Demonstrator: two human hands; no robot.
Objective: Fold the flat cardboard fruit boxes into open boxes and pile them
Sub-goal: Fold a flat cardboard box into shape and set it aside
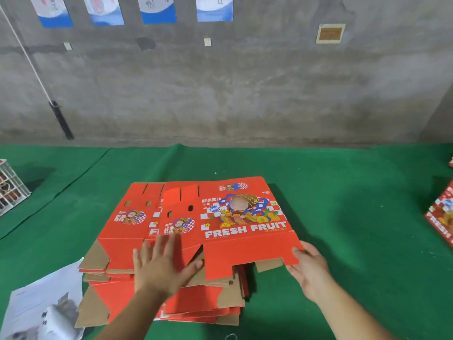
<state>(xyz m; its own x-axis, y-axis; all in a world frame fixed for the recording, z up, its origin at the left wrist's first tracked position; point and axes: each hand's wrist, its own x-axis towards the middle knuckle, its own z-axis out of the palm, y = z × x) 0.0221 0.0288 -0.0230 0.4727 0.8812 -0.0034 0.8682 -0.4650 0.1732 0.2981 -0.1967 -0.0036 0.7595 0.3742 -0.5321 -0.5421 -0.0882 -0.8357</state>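
My right hand (pixel 310 268) pinches the top flat box (pixel 235 224), red with "FRESH FRUIT" lettering, on the stack (pixel 159 290) near the table's (pixel 355 204) front edge, while my left hand (pixel 159 266) presses flat, fingers spread.

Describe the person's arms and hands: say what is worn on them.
Both forearms are bare, with no sleeves in view. The left hand and the right hand wear no gloves, and no rings, watch or wristband show.

The wire crate (pixel 11 186) and folded boxes (pixel 442 217) are cut off by the frame edges.
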